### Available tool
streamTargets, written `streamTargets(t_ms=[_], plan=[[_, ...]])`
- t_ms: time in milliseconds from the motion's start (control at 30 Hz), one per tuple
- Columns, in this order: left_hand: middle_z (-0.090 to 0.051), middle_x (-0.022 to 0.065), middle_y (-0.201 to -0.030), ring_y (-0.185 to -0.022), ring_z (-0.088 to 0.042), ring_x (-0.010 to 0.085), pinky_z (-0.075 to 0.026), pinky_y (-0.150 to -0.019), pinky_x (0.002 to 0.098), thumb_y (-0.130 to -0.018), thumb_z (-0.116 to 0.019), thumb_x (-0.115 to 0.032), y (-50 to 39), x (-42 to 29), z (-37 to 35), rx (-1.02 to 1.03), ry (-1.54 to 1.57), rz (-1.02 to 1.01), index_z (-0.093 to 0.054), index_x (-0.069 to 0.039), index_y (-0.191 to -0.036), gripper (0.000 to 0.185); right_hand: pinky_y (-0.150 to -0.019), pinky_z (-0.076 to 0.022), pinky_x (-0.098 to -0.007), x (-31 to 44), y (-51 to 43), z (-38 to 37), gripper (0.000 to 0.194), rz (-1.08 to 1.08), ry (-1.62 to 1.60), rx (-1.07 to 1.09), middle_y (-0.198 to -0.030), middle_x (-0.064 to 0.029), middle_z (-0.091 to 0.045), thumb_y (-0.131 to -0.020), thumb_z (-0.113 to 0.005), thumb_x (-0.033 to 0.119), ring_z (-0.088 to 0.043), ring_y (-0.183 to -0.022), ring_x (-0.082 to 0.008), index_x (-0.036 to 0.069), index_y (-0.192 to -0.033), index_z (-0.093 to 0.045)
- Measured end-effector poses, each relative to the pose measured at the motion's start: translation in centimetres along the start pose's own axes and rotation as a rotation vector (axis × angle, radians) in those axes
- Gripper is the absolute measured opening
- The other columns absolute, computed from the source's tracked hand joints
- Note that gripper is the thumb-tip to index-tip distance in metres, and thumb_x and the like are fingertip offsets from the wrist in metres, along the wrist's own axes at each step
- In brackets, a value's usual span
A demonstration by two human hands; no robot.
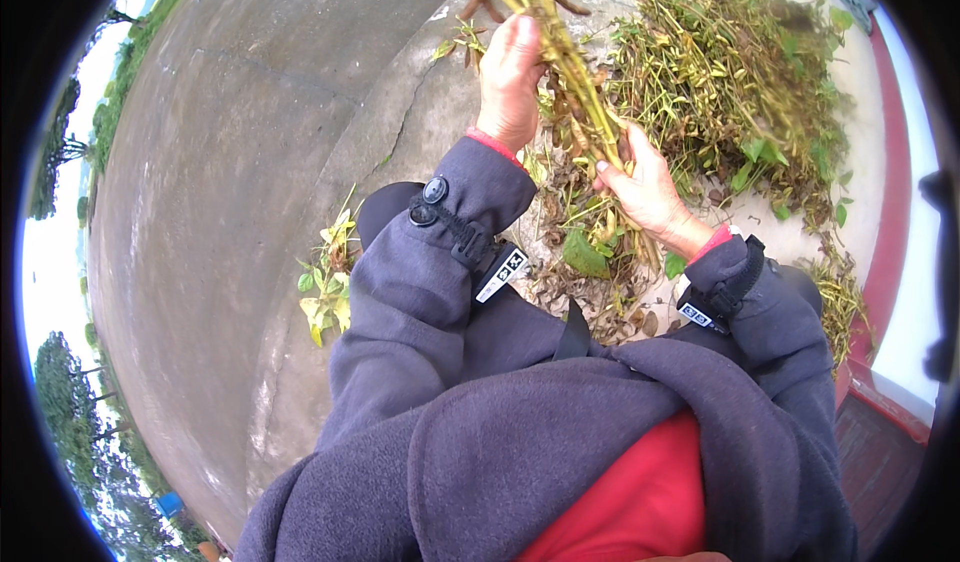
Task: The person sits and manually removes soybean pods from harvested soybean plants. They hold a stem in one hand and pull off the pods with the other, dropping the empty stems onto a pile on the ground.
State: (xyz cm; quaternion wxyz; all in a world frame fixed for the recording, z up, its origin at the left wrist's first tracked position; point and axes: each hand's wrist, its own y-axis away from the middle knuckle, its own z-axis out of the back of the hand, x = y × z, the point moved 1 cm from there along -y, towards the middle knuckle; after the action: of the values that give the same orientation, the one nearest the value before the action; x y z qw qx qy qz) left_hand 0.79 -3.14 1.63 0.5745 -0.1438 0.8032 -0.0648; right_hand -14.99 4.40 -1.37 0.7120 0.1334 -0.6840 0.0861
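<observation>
A bundle of yellowed bean stalks (571, 63) with dry pods slants across the space in front of me. My right hand (651, 188) grips its lower end, thumb lying along the stems. Higher up, my left hand (511, 74) holds the bundle from the left side, with its fingers partly hidden behind the stalks. Brown pods (484, 3) stick out near that hand, and the bundle's top runs out of the picture. Below the hands, dry leaves and plant scraps (555, 281) litter the ground between my knees, along with a green leaf (585, 254).
A large heap of bean plants (720, 74) lies to the right, near a white wall with a red base band (892, 142). More stalks (836, 292) lie beside my right knee. A small leafy sprig (330, 277) rests on the cracked concrete floor (225, 209) at left.
</observation>
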Motion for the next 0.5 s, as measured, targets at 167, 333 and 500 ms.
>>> streamTargets(t_ms=[167, 333, 500], plan=[[-0.057, 0.0090, -0.104, -0.074, -0.056, 0.0113, -0.047, -0.062, 0.0216, -0.079, -0.061, -0.017, 0.0, -1.3, 0.3, 0.028, -0.430, -0.255, -0.054, -0.006, -0.108, 0.032, -0.059, -0.0443, -0.0212, 0.3, -0.8, 2.1, 0.036, -0.190, -0.491, 0.124, -0.088, -0.0054, -0.056, -0.080, -0.051, 0.007, -0.056, -0.068, -0.0118, 0.001, -0.115, -0.044], [-0.061, 0.0041, -0.082, -0.066, -0.056, 0.0085, -0.042, -0.053, 0.0195, -0.082, -0.057, -0.014, 0.0, -1.1, 1.4, -0.150, -0.251, -0.173, -0.055, -0.006, -0.096, 0.017, -0.062, -0.0468, -0.0235, 0.0, -1.0, 3.9, 0.036, -0.232, -0.489, 0.080, -0.092, -0.0060, -0.056, -0.080, -0.054, 0.012, -0.056, -0.073, -0.0125, 0.002, -0.113, -0.044], [-0.059, 0.0059, -0.082, -0.068, -0.054, 0.0129, -0.041, -0.063, 0.0254, -0.080, -0.057, -0.035, 1.0, 0.9, 1.2, -0.142, -0.091, 0.650, -0.054, -0.007, -0.091, 0.030, -0.063, -0.0465, -0.0243, 0.9, -1.1, 3.5, 0.044, -0.112, -0.533, 0.108, -0.094, -0.0075, -0.056, -0.080, -0.055, 0.012, -0.056, -0.074, -0.0143, 0.001, -0.120, -0.039]])
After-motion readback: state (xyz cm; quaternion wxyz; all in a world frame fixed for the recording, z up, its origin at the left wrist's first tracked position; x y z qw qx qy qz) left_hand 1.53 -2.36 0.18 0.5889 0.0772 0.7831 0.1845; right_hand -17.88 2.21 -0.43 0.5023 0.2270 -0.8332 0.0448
